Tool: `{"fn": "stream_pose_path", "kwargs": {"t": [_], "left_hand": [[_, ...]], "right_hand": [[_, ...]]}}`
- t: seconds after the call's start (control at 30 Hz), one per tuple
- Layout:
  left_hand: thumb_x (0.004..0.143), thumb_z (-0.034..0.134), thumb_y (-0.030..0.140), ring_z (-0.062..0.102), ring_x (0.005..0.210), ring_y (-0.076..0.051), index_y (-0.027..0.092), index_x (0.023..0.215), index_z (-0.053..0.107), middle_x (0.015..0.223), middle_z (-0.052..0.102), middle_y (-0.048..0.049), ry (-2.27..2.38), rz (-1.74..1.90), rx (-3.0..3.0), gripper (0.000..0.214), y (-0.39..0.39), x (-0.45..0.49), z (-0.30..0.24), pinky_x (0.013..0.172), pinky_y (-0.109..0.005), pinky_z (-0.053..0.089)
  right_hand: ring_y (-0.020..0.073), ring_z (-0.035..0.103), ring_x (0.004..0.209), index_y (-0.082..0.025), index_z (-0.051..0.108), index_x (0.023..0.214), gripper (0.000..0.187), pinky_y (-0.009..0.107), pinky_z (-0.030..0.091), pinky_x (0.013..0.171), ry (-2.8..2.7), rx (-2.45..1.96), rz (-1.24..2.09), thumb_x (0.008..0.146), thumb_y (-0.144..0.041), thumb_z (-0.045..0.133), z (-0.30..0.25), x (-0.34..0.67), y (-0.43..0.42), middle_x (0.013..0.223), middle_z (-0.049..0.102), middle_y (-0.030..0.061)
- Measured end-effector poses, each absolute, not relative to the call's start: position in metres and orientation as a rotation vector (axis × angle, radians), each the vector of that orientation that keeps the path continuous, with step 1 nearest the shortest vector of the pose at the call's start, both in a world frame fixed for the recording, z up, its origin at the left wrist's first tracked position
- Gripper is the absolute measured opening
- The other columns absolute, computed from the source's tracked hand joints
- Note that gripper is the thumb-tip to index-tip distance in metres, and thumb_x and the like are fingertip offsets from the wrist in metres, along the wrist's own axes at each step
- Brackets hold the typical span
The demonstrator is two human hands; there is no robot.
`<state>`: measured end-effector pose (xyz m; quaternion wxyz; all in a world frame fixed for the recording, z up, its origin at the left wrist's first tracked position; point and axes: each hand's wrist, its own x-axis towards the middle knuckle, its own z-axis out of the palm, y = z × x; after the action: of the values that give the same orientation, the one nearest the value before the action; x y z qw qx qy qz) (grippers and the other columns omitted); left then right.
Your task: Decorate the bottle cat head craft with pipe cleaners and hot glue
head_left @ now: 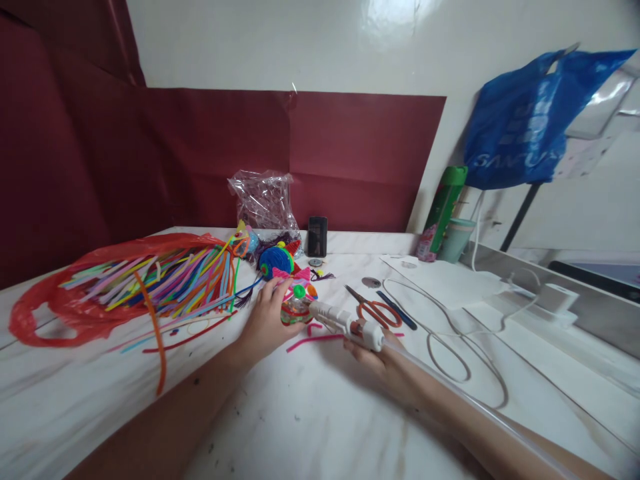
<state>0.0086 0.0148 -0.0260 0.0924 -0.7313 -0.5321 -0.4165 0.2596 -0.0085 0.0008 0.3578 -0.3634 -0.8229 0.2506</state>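
My left hand (265, 317) is closed around a small, round craft figure (297, 303) with pink pipe-cleaner points on top and a green disc on its front; the fingers cover part of it. Wrapped in my right hand (369, 355) is a white hot glue gun (333, 316). Its nozzle points left and is at the figure's right side; whether it touches, I cannot tell. A long clear glue stick (465, 390) runs back from the gun along my right forearm. Pink pipe-cleaner pieces (305, 341) lie on the table just below the figure.
At left, a red plastic bag (45, 327) holds many coloured pipe cleaners (170, 280). Behind my left hand sits a blue yarn-wrapped figure (277, 260). Orange-handled scissors (380, 313), a dark blue tool (397, 311) and a looping white cable (450, 327) lie at right. A black phone-like object (317, 237) stands behind.
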Motion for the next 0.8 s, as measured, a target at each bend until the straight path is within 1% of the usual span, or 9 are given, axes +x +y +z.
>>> {"fn": "stream_pose_path", "kwargs": {"t": [0.13, 0.23, 0.47, 0.63, 0.8], "left_hand": [[0.066, 0.076, 0.024, 0.044, 0.129, -0.031, 0.027, 0.138, 0.037, 0.135, 0.043, -0.0114, -1.537, -1.206, -2.18, 0.081, 0.0153, 0.009, -0.0271, 0.107, -0.046, 0.041], [0.066, 0.076, 0.023, 0.043, 0.129, -0.032, 0.027, 0.138, 0.036, 0.134, 0.043, -0.0119, -1.524, -1.18, -2.172, 0.083, 0.0163, 0.0091, -0.0285, 0.106, -0.048, 0.041], [0.068, 0.075, 0.026, 0.044, 0.128, -0.032, 0.024, 0.136, 0.037, 0.134, 0.043, -0.0132, -1.533, -1.183, -2.156, 0.078, 0.0158, 0.011, -0.027, 0.105, -0.048, 0.041], [0.067, 0.077, 0.026, 0.043, 0.128, -0.033, 0.026, 0.136, 0.037, 0.133, 0.044, -0.0125, -1.555, -1.167, -2.137, 0.079, 0.0139, 0.0137, -0.0254, 0.105, -0.049, 0.041], [0.067, 0.078, 0.03, 0.043, 0.127, -0.034, 0.025, 0.136, 0.038, 0.132, 0.044, -0.0129, -1.591, -1.16, -2.109, 0.08, 0.0127, 0.0167, -0.0252, 0.105, -0.05, 0.041]], "right_hand": [[0.0176, 0.056, 0.064, -0.019, 0.055, 0.078, 0.015, 0.029, 0.043, 0.058, -2.125, -0.94, 0.623, 0.085, -0.031, 0.049, 0.0015, 0.2594, -0.0076, 0.07, 0.056, 0.0015], [0.0164, 0.055, 0.064, -0.019, 0.055, 0.076, 0.014, 0.028, 0.041, 0.058, -2.126, -0.917, 0.614, 0.084, -0.029, 0.049, 0.0011, 0.2589, -0.0073, 0.069, 0.054, 0.0008], [0.0157, 0.053, 0.063, -0.02, 0.053, 0.076, 0.015, 0.028, 0.041, 0.057, -2.124, -0.914, 0.607, 0.085, -0.029, 0.048, 0.0004, 0.2584, -0.0083, 0.07, 0.053, 0.0001], [0.0161, 0.053, 0.064, -0.02, 0.053, 0.077, 0.013, 0.029, 0.042, 0.057, -2.142, -0.879, 0.629, 0.086, -0.029, 0.049, 0.0009, 0.2578, -0.0084, 0.071, 0.053, 0.0005], [0.0157, 0.054, 0.064, -0.021, 0.05, 0.076, 0.013, 0.027, 0.043, 0.059, -2.164, -0.899, 0.636, 0.086, -0.029, 0.049, -0.0012, 0.2575, -0.0089, 0.071, 0.053, -0.0003]]}}
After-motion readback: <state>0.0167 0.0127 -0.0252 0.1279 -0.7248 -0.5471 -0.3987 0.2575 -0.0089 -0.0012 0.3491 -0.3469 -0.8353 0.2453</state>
